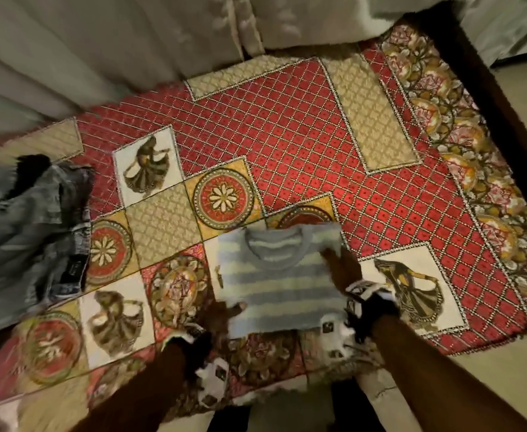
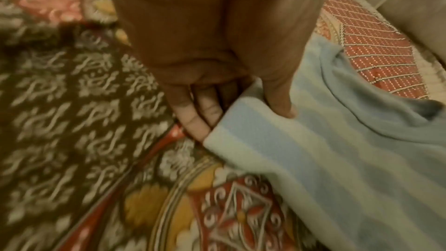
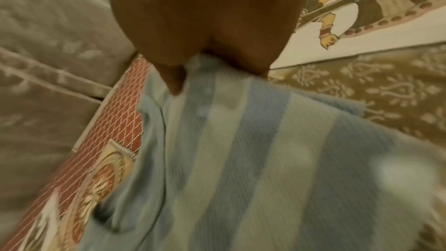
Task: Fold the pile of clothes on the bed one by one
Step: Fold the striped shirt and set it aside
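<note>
While pinching the striped blue sweater (image 1: 279,277), flat on the bedspread (image 1: 287,135) near its front edge, at bottom-left corner with left hand (image 2: 217,75) and right shoulder with right hand (image 1: 340,266), fold in half, then proceed to the unfolded pile (image 1: 25,232).

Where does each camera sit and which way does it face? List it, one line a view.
Head: above the bed, facing down at the striped sweater, jeans pile, both forearms.
Left wrist: along the left hand, which pinches the sweater's corner over the bedspread.
Right wrist: along the right hand, which grips the sweater's edge.
All three share the sweater and bedspread.
</note>
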